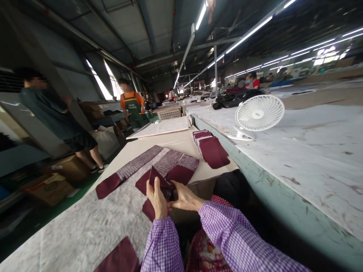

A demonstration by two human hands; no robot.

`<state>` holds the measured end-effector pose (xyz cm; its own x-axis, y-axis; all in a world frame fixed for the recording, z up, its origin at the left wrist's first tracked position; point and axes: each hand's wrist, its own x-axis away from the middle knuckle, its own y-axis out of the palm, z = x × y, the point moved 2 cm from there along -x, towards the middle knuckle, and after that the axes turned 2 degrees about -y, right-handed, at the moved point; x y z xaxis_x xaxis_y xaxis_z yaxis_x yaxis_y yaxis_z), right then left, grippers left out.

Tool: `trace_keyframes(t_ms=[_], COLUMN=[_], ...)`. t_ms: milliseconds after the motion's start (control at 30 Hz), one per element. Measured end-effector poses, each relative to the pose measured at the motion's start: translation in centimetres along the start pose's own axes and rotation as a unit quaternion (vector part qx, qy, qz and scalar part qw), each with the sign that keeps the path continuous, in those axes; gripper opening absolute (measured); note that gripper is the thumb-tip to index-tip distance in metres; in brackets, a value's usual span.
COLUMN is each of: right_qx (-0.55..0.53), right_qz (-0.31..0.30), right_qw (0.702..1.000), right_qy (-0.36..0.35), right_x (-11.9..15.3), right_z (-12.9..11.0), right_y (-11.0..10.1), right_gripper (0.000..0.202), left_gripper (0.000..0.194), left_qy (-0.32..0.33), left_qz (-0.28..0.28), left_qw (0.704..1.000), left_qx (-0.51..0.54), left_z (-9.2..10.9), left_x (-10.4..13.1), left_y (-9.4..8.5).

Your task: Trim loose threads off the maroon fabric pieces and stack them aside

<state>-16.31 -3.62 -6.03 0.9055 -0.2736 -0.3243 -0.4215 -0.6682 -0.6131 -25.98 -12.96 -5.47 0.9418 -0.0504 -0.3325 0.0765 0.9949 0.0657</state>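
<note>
My left hand (157,198) is closed on a maroon fabric piece (155,176), with the thumb on top and one corner of the cloth standing up. Close beside it, my right hand (185,197) grips the dark near edge of the cloth, its fingertips partly hidden. Under and around the hands lie more maroon pieces (181,173). Behind them, overlapping rows of pieces (141,161) show whitish, streaked edges. A neat stack of maroon pieces (213,152) sits at the right edge of the table. Another maroon piece (119,257) lies at the near left.
A white fan (259,113) stands on the long pale table (312,151) to my right. A plastic crate (169,112) is farther back. Two people stand to the left, one in a green apron (132,106). Cardboard boxes (48,187) sit on the floor.
</note>
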Motion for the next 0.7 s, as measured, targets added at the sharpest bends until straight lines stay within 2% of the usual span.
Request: trace_keyframes(t_ms=[200,333,400,500,567,700], right_qx=[-0.018,0.04,0.065,0.066,0.063,0.067], right_qz=[0.008,0.052,0.074,0.095,0.096,0.101], right_qw=[0.999,0.997,0.994,0.99,0.989,0.986], right_qy=[0.028,0.046,0.055,0.085,0.098,0.112], right_x=[-0.3,-0.2,-0.2,-0.5,-0.6,-0.9], right_z=[0.3,0.4,0.4,0.5,0.8,1.4], right_y=[2.5,3.5,3.9,4.4,4.5,4.6], right_gripper=[0.08,0.051,0.037,0.026,0.024,0.021], left_gripper=[0.044,0.048,0.048,0.042,0.036,0.036], left_qy=[0.007,0.013,0.026,0.073,0.12,0.203], left_qz=[-0.069,-0.081,-0.107,-0.158,-0.19,-0.277], left_qw=[0.994,0.988,0.984,0.971,0.955,0.894], left_qx=[-0.091,-0.132,-0.142,-0.162,-0.193,-0.29], left_z=[0.9,1.3,1.8,2.8,3.5,5.1], left_x=[-0.2,0.0,0.2,0.2,0.0,-1.4], left_y=[-0.1,0.2,0.5,0.9,0.9,1.2])
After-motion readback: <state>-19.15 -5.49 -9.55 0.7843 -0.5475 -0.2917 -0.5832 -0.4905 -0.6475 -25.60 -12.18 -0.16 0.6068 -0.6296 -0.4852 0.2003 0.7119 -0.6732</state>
